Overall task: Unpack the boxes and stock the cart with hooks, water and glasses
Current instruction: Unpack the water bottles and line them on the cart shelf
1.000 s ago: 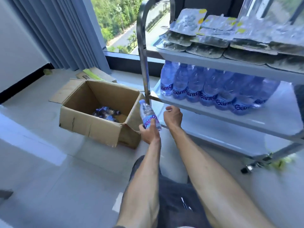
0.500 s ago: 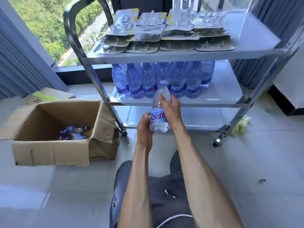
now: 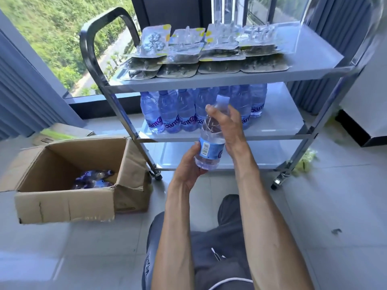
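A clear water bottle (image 3: pixel 211 141) with a blue label and cap is held upright in front of the steel cart (image 3: pixel 226 79). My left hand (image 3: pixel 189 166) grips its base from below. My right hand (image 3: pixel 227 126) curls round its upper half, just under the cap. The cart's middle shelf carries a row of several water bottles (image 3: pixel 180 114). Its top shelf is covered with several blister packs of hooks (image 3: pixel 201 53). The bottom shelf (image 3: pixel 257 151) shows bare metal. An open cardboard box (image 3: pixel 69 181) on the floor at the left has a few bottles (image 3: pixel 92 178) lying inside.
A flattened carton (image 3: pixel 62 132) lies behind the box by the window. Grey curtains hang at the left and right. Green scraps (image 3: pixel 305 162) lie by the cart's right castor. My dark-trousered legs (image 3: pixel 209 258) fill the lower middle, on grey tiles.
The bottle came from the box on the left to the front of the cart. My right hand took hold of its upper part, and the bottle has risen and turned so its barcode faces me.
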Demonstrator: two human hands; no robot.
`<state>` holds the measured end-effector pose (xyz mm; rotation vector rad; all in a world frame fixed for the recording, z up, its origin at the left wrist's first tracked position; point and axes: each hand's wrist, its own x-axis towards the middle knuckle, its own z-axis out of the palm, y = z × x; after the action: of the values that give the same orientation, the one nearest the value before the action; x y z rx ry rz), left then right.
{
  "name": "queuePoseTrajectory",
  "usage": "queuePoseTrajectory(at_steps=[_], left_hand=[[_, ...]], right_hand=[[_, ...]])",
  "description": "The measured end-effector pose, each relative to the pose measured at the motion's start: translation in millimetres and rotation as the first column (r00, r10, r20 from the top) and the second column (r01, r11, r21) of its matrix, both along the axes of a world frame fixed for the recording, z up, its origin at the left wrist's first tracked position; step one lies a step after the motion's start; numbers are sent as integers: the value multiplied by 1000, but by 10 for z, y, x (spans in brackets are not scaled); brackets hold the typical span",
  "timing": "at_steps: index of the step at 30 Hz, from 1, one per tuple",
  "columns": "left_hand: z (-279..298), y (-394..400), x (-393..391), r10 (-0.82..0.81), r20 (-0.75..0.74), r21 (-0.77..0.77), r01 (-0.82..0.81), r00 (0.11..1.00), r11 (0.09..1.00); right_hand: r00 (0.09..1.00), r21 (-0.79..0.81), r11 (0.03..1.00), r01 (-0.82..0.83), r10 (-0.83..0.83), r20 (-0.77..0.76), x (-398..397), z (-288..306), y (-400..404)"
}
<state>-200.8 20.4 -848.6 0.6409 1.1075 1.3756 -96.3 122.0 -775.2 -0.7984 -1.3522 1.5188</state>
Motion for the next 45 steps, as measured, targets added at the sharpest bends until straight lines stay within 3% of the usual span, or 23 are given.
queuePoseTrajectory(at_steps=[4, 7, 9, 11, 13, 17, 20, 24, 27, 30, 33, 36, 40, 42, 45], left_hand=[[-14, -45, 75, 22, 98, 39, -26, 995, 999], [-86, -32, 58, 54, 250, -112, -27, 967, 993], [-154, 18, 59, 38, 201, -213, 6, 979, 977], [-199, 25, 57, 1, 145, -220, 31, 989, 975], [-198, -7, 69, -32, 181, -191, 67, 983, 979], [-275, -122, 39, -68, 366, -9, 77, 928, 997], [-341, -162, 91, -69, 430, 40, 57, 900, 998], [-323, -121, 102, -207, 314, -113, 252, 927, 961], [-273, -110, 106, -181, 271, -74, 208, 946, 975], [-293, -5, 164, 32, 122, -72, -23, 992, 997], [-296, 139, 277, 303, -71, -108, -310, 950, 945], [-327, 285, 372, 474, -116, -71, -483, 873, 873], [-288, 589, 545, 509, -118, -18, -514, 853, 858], [-280, 765, 620, 467, -134, -11, -472, 874, 881], [-325, 1070, 624, 430, -310, 38, -441, 848, 897]], right_hand=[[1000, 22, 1000, 20, -20, 0, -5, -44, -49], [998, 6, 1000, -2, 2, -58, 20, -124, -71], [985, -29, 997, -71, 65, -159, 35, -170, -99], [962, -48, 990, -133, 117, -246, 47, -210, -125], [961, -52, 991, -125, 108, -253, 67, -214, -117], [998, -55, 998, -27, 24, -53, 67, -134, -68], [992, 11, 995, -103, 104, -70, 63, -108, -53], [926, 17, 948, -318, 314, -208, 99, -169, -115], [944, -64, 972, -228, 204, -259, 108, -207, -102], [999, -59, 998, -14, 16, 33, 62, -210, -25], [941, 22, 999, -36, 27, 337, 73, -247, 27], [862, -24, 999, 25, -9, 508, 173, -282, 106], [836, 15, 1000, 28, -31, 548, 281, -357, 153], [832, 93, 985, 145, -172, 528, 333, -395, 175], [737, 233, 908, 348, -418, 530, 450, -478, 322]])
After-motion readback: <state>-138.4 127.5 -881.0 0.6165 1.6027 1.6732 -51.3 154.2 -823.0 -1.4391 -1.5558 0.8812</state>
